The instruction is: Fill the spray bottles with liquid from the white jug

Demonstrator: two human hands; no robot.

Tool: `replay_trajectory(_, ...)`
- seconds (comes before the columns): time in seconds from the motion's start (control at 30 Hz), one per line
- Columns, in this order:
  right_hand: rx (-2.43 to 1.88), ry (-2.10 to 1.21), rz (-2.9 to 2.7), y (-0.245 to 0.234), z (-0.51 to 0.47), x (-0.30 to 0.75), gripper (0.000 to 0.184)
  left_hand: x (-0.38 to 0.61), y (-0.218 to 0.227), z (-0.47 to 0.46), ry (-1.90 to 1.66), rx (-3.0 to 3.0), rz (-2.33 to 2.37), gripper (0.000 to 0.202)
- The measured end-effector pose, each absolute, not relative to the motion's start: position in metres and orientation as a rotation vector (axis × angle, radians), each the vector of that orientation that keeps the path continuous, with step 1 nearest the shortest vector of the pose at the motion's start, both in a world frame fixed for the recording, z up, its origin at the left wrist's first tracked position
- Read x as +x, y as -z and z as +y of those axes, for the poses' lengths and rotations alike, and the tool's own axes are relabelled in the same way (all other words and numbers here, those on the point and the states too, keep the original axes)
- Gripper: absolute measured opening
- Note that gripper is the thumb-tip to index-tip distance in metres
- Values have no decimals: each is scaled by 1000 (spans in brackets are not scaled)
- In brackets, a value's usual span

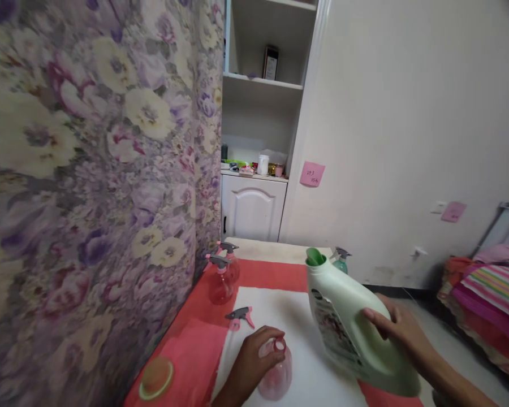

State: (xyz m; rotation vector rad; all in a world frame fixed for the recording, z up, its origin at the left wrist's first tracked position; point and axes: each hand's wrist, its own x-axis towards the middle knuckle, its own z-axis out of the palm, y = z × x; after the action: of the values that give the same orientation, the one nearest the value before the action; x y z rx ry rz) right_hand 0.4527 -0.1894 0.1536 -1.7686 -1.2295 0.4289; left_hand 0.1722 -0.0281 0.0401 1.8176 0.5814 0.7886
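Observation:
My right hand [392,325] grips the handle of a pale green detergent jug [348,322]. The jug leans to the left, its uncapped mouth with a green spout up and left of the handle. Fingers curled round the neck, my left hand [258,359] holds a clear pink spray bottle [275,376] upright on the white sheet [297,311]; its neck is open, without a spray head. A grey and pink spray head [240,317] lies just beyond that hand. On the red cloth at the front left rests a round green cap [155,377].
Two pink spray bottles [221,285] with heads on stand at the table's left. A green spray bottle [341,261] is behind the jug. A floral curtain [110,198] borders the left side, and a bed [487,299] lies to the right.

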Motion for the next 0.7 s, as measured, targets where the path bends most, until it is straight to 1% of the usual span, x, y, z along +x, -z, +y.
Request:
replay_trajectory(0.23,-1884,-441,-1503,-171,-222,453,37,173,-45,-31,-796,1786,570,24)
replay_trajectory(0.4,-1796,-572,-1638,-180,-223,446,48,174,-47,-32,-806,1776,550,21)
replay_trajectory(0.53,-1833,-656,-1773,-190,-220,434,49,173,-46,-32,-807,1794,548,24)
replay_trajectory(0.7,-1899,-597,-1933,-199,-213,426,47,172,-48,-33,-798,1788,541,22)
